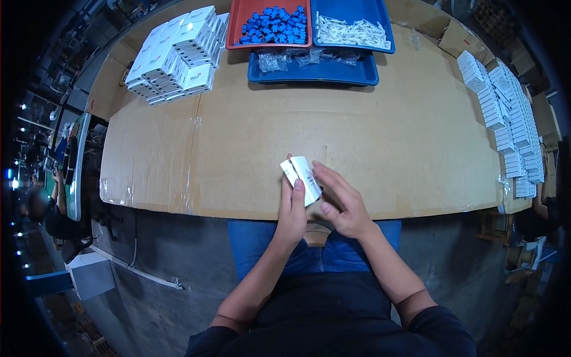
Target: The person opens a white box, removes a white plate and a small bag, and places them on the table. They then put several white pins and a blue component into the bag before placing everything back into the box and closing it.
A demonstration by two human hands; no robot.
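Observation:
A small white box [304, 179] is tilted in my left hand [292, 205], above the near edge of the cardboard-covered table [369, 143]. My left thumb lies along its near side and the fingers wrap behind it. A narrow strip or flap stands slightly apart along the box's left side; whether it belongs to the box I cannot tell. My right hand [347, 205] is just right of the box, its thumb and fingers spread around the right side. Nothing shows between those fingers. The underside of the box is hidden.
At the far left stand stacked white boxes [169, 56]. A red tray [238, 13] of blue plastic pieces and a blue tray [380, 44] of white pieces rest above another blue tray [312, 78] with clear bags. More white boxes [505, 113] line the right edge. A person [50, 208] sits far left.

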